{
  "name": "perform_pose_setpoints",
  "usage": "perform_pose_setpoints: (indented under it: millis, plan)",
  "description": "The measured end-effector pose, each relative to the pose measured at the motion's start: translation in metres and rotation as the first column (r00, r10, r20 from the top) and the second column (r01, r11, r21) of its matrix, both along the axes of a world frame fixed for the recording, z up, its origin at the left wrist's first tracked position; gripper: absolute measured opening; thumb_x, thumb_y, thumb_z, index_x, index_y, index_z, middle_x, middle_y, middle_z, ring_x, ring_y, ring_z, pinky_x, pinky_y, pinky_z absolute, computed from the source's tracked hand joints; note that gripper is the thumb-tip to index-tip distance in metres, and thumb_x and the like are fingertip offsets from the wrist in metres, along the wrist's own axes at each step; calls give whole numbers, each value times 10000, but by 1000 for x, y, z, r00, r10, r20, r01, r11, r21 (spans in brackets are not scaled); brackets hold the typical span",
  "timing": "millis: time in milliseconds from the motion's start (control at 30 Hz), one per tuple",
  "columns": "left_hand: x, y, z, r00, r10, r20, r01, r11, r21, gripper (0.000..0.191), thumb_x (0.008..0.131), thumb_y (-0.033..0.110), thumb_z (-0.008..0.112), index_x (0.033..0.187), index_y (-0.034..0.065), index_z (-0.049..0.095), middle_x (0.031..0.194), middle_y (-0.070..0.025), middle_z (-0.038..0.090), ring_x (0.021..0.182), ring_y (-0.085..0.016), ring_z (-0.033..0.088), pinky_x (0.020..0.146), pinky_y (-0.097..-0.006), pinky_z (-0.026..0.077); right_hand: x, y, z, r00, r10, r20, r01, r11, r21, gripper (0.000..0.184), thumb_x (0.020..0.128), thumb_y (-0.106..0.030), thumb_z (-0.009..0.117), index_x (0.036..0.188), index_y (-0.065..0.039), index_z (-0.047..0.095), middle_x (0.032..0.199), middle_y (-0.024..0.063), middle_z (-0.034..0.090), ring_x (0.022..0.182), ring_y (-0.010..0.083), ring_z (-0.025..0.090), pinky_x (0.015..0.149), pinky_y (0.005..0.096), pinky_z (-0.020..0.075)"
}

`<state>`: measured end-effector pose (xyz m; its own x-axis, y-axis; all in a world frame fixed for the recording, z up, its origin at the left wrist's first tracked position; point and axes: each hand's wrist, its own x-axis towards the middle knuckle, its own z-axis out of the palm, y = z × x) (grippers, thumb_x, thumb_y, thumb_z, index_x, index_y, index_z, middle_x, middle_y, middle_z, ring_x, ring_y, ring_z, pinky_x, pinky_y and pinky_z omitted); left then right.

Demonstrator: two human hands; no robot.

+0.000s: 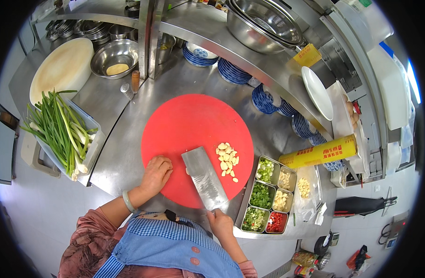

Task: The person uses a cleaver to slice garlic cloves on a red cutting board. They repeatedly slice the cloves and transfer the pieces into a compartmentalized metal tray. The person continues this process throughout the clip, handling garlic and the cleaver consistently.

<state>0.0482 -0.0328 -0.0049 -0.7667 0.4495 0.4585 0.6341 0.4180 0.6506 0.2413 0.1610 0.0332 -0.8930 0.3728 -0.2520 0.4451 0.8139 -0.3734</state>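
My right hand (220,222) grips the handle of a Chinese cleaver (205,179), whose broad steel blade lies over the lower part of a round red cutting board (195,120). A small pale piece shows at the blade's left edge. My left hand (158,173) rests at the board's left edge with curled fingers; whether it holds anything under them I cannot tell. Right of the blade, peeled garlic cloves (227,158), some of them apparently cut, lie in a loose pile on the board.
Right of the board stands a tray of metal containers with chopped green onion (265,170), garlic and red pepper (275,221). A yellow wrap box (318,152) lies behind. Left are a plastic bin (96,146) of scallions (59,128), a steel bowl (108,50) and stacked blue bowls (233,71) under a shelf.
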Motion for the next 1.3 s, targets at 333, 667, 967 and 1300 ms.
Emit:
perform_pose_setpoints:
  millis: [333, 667, 967, 1300]
  plan:
    - [1, 1, -3, 999, 44, -5, -44, 999, 9, 168, 693, -17, 647, 811, 27, 536, 926, -109, 554, 890, -301, 535, 795, -396, 428, -5, -13, 10, 994, 58, 97, -63, 997, 51, 453, 894, -446, 510, 770, -15, 577, 662, 232, 618, 626, 423, 616, 564, 493, 490]
    - [-1, -6, 12, 999, 34, -35, -34, 999, -15, 322, 657, 101, 742, 927, 45, 576, 969, -117, 571, 906, -312, 531, 794, -391, 410, 17, -4, 2, 990, 58, 127, -58, 998, 0, 489, 890, -492, 493, 803, -20, 589, 678, 222, 633, 643, 398, 633, 582, 494, 496]
    - [-6, -20, 10, 995, -93, 30, 98, 951, -293, 401, 669, 301, 749, 988, 101, 611, 937, -85, 534, 819, -255, 571, 715, -380, 463, 8, 30, -11, 991, -90, 100, 48, 929, 366, 482, 858, -513, 529, 769, -47, 616, 605, 179, 618, 564, 378, 625, 563, 480, 504]
    - [7, 52, 5, 956, -284, 69, 291, 940, -175, 488, 682, 320, 745, 1035, 58, 534, 938, -119, 513, 841, -302, 552, 714, -380, 465, 12, 30, -14, 985, -167, -51, 170, 983, 73, 448, 865, -449, 557, 760, -16, 598, 663, 243, 615, 627, 430, 609, 598, 515, 482]
